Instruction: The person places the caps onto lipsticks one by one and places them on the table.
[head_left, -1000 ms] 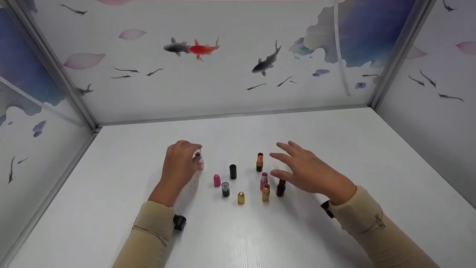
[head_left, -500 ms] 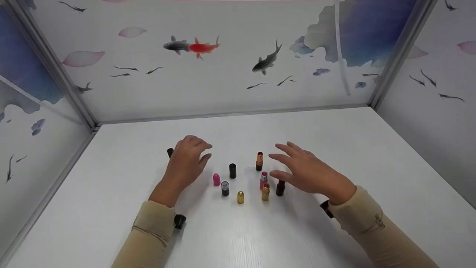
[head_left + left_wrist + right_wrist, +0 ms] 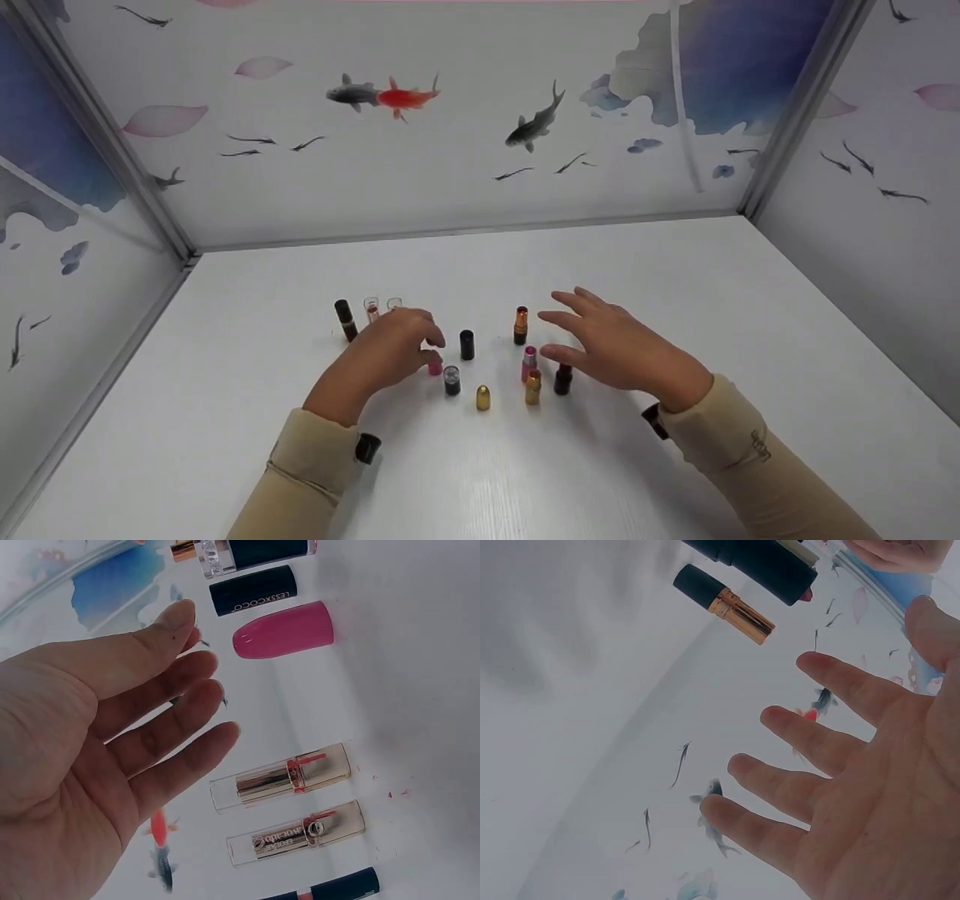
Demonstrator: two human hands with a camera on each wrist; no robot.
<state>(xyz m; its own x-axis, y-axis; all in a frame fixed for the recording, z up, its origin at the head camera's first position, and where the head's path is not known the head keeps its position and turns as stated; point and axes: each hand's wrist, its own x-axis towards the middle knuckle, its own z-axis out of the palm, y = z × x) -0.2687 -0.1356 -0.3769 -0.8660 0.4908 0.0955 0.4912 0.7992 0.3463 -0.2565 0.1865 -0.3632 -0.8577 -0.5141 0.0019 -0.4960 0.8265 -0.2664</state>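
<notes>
My left hand point(image 3: 386, 349) hovers over the bright pink lipstick cap point(image 3: 285, 630), fingers relaxed and apart from it in the left wrist view. Behind that hand two clear-cased lipsticks point(image 3: 289, 776) stand beside a capped black lipstick point(image 3: 346, 321). My right hand point(image 3: 619, 345) is held above the table with fingers spread and nothing in it. Nearest to it are a black lipstick tube point(image 3: 562, 381), partly hidden by the thumb, a pink tube point(image 3: 529, 365), a gold tube point(image 3: 532, 388) and a black-and-copper tube point(image 3: 520, 326).
Loose caps stand mid-table: a black cap point(image 3: 466, 345), a clear-topped black cap point(image 3: 451, 381) and a gold cap point(image 3: 483, 398). The white table point(image 3: 480, 480) is bounded by printed panels point(image 3: 450, 187) at the back and both sides.
My left hand has let go of a clear-cased lipstick, leaving it standing at the left, and has moved right and nearer to me over the pink cap. My right hand has stayed nearly still.
</notes>
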